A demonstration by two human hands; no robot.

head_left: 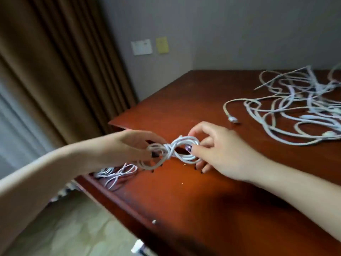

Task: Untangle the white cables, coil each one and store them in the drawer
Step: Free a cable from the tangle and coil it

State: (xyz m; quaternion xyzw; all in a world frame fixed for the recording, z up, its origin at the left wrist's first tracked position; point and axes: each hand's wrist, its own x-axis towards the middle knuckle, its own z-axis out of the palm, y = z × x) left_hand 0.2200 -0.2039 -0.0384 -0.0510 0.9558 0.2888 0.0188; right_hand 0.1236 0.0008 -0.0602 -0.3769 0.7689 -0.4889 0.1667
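Both hands (129, 146) gripping coiled cable (173, 152)

Reddish-brown wooden tabletop (193, 100) with a smooth, faintly glossy finish; white cables (299, 111) in smooth, plastic-looking sheathing, one ending in a shiny metallic plug (232, 119); heavy brown cloth curtain (60, 71), matt, in deep folds; matt grey wall (239, 30).

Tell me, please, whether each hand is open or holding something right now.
Left hand: closed, pinching the left loop of the coiled cable.
Right hand: closed, pinching the right loop of the same cable.
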